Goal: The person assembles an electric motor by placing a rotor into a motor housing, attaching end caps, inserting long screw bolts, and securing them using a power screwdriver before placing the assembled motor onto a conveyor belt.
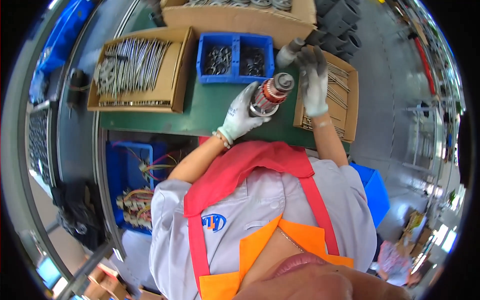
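My left hand [241, 114], in a white glove, grips a motor rotor [270, 94] with red-orange windings and a silver end, held tilted above the green bench [210, 107]. My right hand [313, 80], in a grey glove, reaches over the cardboard box of metal rods [346, 95] at the right, fingers spread near a grey cylindrical part [287, 51]. Whether that hand holds a rod I cannot tell.
A blue two-compartment bin [235, 57] of dark metal rings sits ahead. A cardboard tray [137, 70] of long metal shafts lies to the left, another carton [240, 15] behind. A blue crate [131, 185] with wired parts stands under the bench at left.
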`<state>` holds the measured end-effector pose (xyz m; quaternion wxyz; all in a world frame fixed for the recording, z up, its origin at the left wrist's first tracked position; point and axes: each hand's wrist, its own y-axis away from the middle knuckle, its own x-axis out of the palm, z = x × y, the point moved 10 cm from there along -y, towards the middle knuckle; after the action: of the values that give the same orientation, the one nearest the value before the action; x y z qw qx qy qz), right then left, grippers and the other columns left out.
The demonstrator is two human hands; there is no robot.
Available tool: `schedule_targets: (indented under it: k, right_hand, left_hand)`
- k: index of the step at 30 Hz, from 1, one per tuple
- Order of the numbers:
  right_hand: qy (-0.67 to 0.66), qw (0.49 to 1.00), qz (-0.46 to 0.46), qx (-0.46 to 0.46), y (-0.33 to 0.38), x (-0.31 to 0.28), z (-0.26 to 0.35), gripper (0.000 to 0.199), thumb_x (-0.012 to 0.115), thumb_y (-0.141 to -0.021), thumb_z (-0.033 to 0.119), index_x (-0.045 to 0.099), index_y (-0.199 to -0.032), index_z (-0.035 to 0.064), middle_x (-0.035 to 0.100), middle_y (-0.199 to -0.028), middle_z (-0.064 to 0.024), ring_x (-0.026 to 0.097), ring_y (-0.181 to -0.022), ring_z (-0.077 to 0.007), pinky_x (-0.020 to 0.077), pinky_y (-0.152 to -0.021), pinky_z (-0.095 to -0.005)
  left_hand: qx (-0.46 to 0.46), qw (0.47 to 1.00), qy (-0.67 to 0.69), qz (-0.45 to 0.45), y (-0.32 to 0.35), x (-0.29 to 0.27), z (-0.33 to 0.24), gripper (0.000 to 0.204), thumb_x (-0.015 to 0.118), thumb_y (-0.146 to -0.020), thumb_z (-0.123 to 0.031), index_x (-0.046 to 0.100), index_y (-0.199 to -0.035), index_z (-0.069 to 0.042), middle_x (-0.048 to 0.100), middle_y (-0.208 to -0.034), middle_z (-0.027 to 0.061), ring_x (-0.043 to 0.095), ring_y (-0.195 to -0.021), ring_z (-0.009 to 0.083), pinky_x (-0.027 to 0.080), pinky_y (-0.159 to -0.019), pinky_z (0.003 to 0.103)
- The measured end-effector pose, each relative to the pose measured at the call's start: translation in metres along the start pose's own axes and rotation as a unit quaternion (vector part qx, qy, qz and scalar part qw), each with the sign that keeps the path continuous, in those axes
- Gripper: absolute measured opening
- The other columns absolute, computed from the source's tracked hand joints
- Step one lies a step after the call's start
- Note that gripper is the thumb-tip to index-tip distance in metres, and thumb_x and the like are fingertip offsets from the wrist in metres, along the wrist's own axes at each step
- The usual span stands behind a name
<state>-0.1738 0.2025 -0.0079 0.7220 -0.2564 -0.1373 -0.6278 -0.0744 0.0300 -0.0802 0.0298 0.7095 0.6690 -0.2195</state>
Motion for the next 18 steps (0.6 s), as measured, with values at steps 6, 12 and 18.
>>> schedule_targets:
  k: [6, 12, 18]
  right_hand:
    - [0.622, 0.781, -0.024, -0.044, -0.062, -0.062, -0.033, 0.071, 0.077, -0.074, 0.046, 0.056, -0.122, -0.0028, 0.056, -0.125, -0.0246, 0.053, -0.117, -0.0371, 0.0408, -0.103, -0.0416]
    - [0.220, 0.962, 0.042, -0.159, -0.040, 0.060, 0.133, 0.052, 0.074, -0.078, 0.036, 0.059, -0.107, -0.0039, 0.067, -0.099, -0.0148, 0.065, -0.090, -0.0216, 0.0510, -0.084, -0.0325]
    - [0.438, 0.817, 0.251, -0.280, 0.006, 0.141, 0.139, 0.047, 0.072, -0.077, 0.038, 0.060, -0.098, -0.0017, 0.061, -0.088, -0.0203, 0.062, -0.079, -0.0358, 0.0498, -0.070, -0.0416]
  left_hand:
    - [-0.016, 1.000, 0.022, 0.003, -0.011, 0.010, 0.005, 0.097, 0.087, -0.062, -0.023, 0.036, -0.141, 0.003, 0.051, -0.134, 0.0241, 0.051, -0.125, 0.0352, 0.040, -0.106, 0.041]
    - [-0.031, 0.998, 0.052, 0.009, -0.022, 0.012, -0.015, 0.087, 0.087, -0.063, -0.015, 0.041, -0.134, 0.004, 0.060, -0.120, 0.0167, 0.059, -0.111, 0.0276, 0.047, -0.097, 0.037]
    - [-0.091, 0.973, 0.211, 0.029, -0.039, 0.024, -0.001, 0.047, 0.077, -0.075, -0.007, 0.056, -0.116, 0.002, 0.066, -0.107, 0.0116, 0.064, -0.096, 0.0197, 0.051, -0.087, 0.034]
